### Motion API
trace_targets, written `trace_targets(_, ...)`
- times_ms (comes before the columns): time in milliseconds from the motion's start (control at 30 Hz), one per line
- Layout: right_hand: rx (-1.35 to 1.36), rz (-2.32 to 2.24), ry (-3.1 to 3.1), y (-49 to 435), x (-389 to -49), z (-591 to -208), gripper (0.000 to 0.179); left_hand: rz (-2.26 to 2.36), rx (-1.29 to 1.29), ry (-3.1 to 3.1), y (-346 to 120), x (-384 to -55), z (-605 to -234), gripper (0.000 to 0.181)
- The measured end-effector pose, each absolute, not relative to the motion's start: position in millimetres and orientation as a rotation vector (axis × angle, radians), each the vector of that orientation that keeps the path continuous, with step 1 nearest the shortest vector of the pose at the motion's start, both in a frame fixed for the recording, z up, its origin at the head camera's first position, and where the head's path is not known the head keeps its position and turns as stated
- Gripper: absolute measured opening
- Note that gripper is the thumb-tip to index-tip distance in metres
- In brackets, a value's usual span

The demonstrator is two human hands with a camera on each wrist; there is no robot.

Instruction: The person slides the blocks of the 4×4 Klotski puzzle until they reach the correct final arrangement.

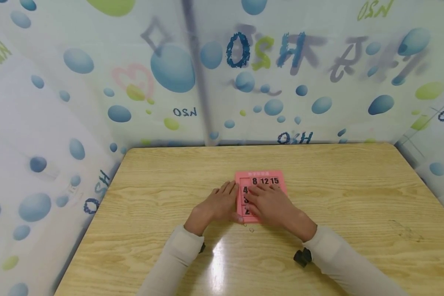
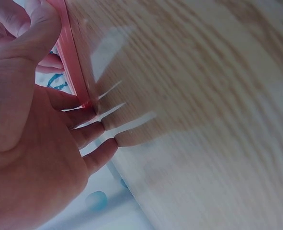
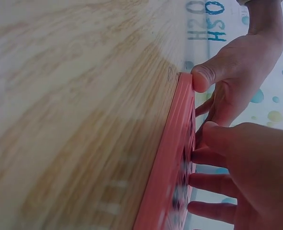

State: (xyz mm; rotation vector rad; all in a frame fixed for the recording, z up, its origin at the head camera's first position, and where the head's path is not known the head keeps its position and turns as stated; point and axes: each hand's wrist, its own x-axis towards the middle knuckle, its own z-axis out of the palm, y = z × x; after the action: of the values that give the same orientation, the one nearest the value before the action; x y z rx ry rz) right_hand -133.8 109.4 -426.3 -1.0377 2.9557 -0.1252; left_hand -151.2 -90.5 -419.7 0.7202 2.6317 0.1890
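A pink sliding number puzzle [image 1: 260, 173] lies flat on the table, its black-numbered tiles partly covered by my hands. 8, 12 and 15 show along its far row, with a gap at that row's left end. My left hand [image 1: 220, 204] rests at the puzzle's left side, its fingers extended and fingertips down at the table beside the frame. In the right wrist view the left thumb [image 3: 203, 79] touches the frame's near corner. Over the tiles lies my right hand [image 1: 270, 203], fingers spread and fingertips on the puzzle's face.
The wooden table [image 1: 163, 176] extends around the puzzle on all sides. Behind it and at both sides hangs a white curtain [image 1: 222, 94] printed with blue and green drops. A small black device [image 1: 302, 257] sits at the right wrist.
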Motion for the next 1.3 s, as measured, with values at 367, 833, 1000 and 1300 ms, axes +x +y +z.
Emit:
trace_targets(367,-0.967,-0.079,2.943,105.0,-139.8,-427.9,0.046,0.197,0.706,2.621,-90.8,-152.3,-420.6,0.111)
trace_targets(833,-0.940,-0.084,2.954,102.2,-144.1,-426.3,0.045,0.173,0.709,2.618,-90.2,-151.0,-419.8,0.112)
trace_targets(1000,-0.937,-0.108,2.948,102.2,-145.7,-425.7,0.047,0.177,0.709,2.623,-90.0,-150.7,-417.9,0.111)
trace_targets(1300,-0.937,-0.100,2.957,103.3,-149.1,-428.5,0.050,0.200,0.713,2.622,-91.0,-150.8,-418.2,0.112)
